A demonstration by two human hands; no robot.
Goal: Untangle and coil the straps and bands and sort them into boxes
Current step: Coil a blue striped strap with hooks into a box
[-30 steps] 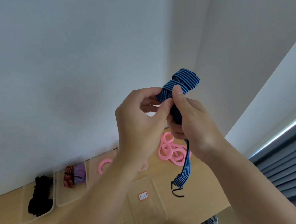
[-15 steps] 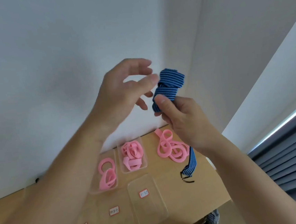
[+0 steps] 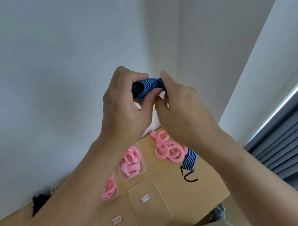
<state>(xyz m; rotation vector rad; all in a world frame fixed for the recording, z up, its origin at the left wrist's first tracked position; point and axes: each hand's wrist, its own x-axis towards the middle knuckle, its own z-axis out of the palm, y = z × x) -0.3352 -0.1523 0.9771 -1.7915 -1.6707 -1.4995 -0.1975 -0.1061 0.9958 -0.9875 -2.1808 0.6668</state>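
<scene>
We hold the blue striped strap [image 3: 147, 87] up in front of the white wall, well above the bench [image 3: 203, 195]. Our left hand [image 3: 125, 106] has its grip curled round the rolled part, fingers over the top and thumb underneath, and we look straight into the roll's dark open end. Our right hand [image 3: 182, 107] takes the other side of the roll in a narrow pinching grip.

The strap's free tail drops behind the right wrist. Its striped end [image 3: 190, 159] shows again low down, just beside a loose heap of pink bands [image 3: 168, 149] lying on the bench. A black wire hook [image 3: 189, 177] hangs from that end; we cannot tell whether it touches the wood.

Near the wall, a clear rear box [image 3: 144, 169] holds several coiled pink bands. To its left, a second box [image 3: 109, 188] holds another pink band and is partly hidden by our left forearm. In front stands a labelled box [image 3: 164, 219], clear, with a red-edged tag. Far left, black straps [image 3: 38, 201] peek out behind the forearm. A grey pleated blind [image 3: 285, 154] hangs at the right.
</scene>
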